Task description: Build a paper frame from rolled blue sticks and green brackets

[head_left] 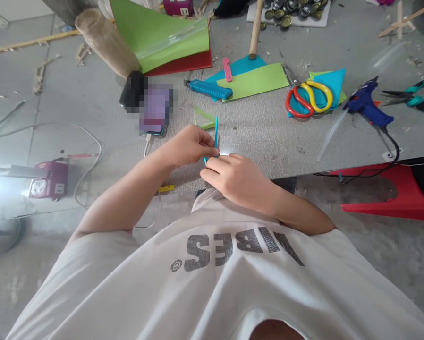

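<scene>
Your left hand (193, 145) pinches blue paper strip (216, 130), long axis pointing away from you; right hand (236, 175) curled at its near end (grip hidden, cannot tell). Green paper triangle (208, 126) just beyond left fingers.

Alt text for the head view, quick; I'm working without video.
A person's left hand pinches a thin blue strip, with the right hand close by, at a grey table. Beyond lie a green strip, a blue cutter, scissors and, farther right, a blue glue gun.
</scene>
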A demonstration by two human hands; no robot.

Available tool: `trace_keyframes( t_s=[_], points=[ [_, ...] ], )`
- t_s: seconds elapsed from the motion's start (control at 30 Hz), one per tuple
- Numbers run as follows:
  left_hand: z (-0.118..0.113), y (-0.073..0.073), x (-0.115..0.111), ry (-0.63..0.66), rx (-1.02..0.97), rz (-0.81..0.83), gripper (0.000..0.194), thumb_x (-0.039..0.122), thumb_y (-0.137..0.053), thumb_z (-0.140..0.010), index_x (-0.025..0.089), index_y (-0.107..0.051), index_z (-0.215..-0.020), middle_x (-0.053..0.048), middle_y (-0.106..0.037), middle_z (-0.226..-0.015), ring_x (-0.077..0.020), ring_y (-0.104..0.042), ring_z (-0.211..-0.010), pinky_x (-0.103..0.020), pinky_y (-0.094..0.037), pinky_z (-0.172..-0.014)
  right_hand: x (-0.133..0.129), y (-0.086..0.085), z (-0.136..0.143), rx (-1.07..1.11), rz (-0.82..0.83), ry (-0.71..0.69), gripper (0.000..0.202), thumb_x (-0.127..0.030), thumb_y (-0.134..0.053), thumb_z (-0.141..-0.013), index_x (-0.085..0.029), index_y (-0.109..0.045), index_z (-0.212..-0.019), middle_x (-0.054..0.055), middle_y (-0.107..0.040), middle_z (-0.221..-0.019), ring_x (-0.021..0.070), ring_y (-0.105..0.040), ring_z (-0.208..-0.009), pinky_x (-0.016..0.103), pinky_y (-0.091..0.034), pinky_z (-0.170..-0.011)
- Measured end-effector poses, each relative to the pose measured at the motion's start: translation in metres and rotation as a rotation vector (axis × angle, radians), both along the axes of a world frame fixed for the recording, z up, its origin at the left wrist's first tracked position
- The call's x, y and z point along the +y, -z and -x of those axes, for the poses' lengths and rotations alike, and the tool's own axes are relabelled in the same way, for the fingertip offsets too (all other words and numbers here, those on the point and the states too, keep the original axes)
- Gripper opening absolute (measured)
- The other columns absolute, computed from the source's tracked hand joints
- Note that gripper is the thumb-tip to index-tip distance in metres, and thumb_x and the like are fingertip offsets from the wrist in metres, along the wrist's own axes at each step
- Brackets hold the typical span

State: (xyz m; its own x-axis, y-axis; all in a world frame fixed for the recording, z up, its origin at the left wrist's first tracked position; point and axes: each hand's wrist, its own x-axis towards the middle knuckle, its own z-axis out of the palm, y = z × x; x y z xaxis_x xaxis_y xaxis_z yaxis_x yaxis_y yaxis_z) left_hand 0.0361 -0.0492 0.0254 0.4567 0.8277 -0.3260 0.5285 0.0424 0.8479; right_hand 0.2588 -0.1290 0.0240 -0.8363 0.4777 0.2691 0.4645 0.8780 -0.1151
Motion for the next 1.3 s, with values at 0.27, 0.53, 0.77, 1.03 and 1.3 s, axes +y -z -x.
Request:
trace_keyframes(
  t_s=[0.27,0.53,0.77,1.03,1.3],
  points=[
    [0.013,0.006,0.009,0.002,-0.01,-0.009,0.035,0.036,-0.094,-0.088,0.025,-0.079,-0.058,0.0,-0.052,-0.05,-0.0126,-0.042,-0.048,-0.033,-0.034,-0.058,0.0,-0.002,0.001,-0.005,0.114,0.049,0.044,0.004,-0.046,-0.118,-0.016,-0.085,-0.12,0.011,-0.08,-0.113,0.0224,-0.059,-0.089,0.04,-0.037,-0.08],
    [0.007,0.007,0.008,-0.115,0.076,-0.016,0.03,0.033,-0.093,-0.089,0.024,-0.085,-0.061,-0.004,-0.067,-0.056,-0.0143,-0.043,-0.05,-0.033,-0.034,-0.055,-0.003,0.0,0.007,0.017,0.141,-0.01,0.046,0.002,-0.042,-0.121,-0.015,-0.085,-0.123,0.013,-0.08,-0.114,0.0232,-0.063,-0.092,0.039,-0.044,-0.084],
    [-0.005,0.018,0.014,-0.224,0.032,-0.074,0.024,0.009,-0.097,-0.079,0.02,-0.079,-0.067,-0.001,-0.057,-0.054,-0.0214,-0.061,-0.066,-0.037,-0.048,-0.07,0.031,0.005,-0.038,0.391,0.6,0.081,0.042,-0.02,-0.063,-0.123,-0.025,-0.078,-0.162,0.011,-0.088,-0.134,0.0269,-0.079,-0.109,0.042,-0.061,-0.103],
    [-0.016,0.02,0.012,-0.232,0.03,-0.177,0.034,0.008,-0.095,-0.083,0.022,-0.073,-0.062,-0.002,-0.053,-0.052,-0.0262,-0.067,-0.076,-0.041,-0.051,-0.08,0.018,0.036,-0.061,0.274,0.45,0.228,0.016,-0.032,-0.095,-0.107,-0.025,-0.091,-0.121,0.015,-0.088,-0.14,0.0405,-0.075,-0.139,0.057,-0.054,-0.122],
    [-0.03,0.021,0.008,-0.219,0.043,-0.259,0.033,0.009,-0.092,-0.083,0.023,-0.071,-0.062,-0.003,-0.054,-0.056,-0.0293,-0.071,-0.084,-0.042,-0.053,-0.084,0.004,0.044,-0.048,0.268,0.386,0.248,0.008,-0.031,-0.086,-0.114,-0.025,-0.089,-0.12,0.015,-0.088,-0.135,0.0394,-0.072,-0.137,0.054,-0.049,-0.117]
  ],
)
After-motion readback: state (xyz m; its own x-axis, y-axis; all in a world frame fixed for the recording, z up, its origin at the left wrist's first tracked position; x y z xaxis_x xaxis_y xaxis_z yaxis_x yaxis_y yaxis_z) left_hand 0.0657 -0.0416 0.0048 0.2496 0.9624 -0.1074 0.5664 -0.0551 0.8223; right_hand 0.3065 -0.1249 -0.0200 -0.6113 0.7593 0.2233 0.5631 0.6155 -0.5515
